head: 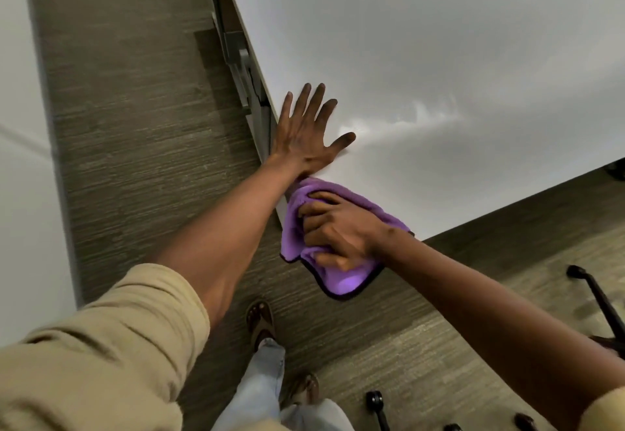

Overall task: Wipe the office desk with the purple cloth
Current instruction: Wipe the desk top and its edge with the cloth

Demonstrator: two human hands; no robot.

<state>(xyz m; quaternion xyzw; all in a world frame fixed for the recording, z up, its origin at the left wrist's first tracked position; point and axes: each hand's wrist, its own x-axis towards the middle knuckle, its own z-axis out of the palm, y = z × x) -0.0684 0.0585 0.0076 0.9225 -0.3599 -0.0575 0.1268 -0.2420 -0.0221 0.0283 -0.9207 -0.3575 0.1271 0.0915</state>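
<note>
Fingers [316, 219] of the right hand [338, 231] curl into the purple cloth [338, 278], bunching it against the near corner of the white table [439, 58], while the left hand [304, 136] lies flat just beyond them with its fingers straight and spread, palm pressing on the table top beside the edge. Part of the cloth sits on the table under the knuckles; the rest, with its dark hem, droops off the corner below the fingers. It looks like a soft, light, plush microfibre that folds and gathers easily, so a flat palm over a bunched middle should give more contact than a pinch at the hem. Beyond the left fingertips the table is smooth and glossy, with a pale streak to the right of the thumb. Below the fingers lies grey-brown carpet [135, 160], a sandalled foot [260, 322], and, to the right, black chair legs with castors [595, 298].
</note>
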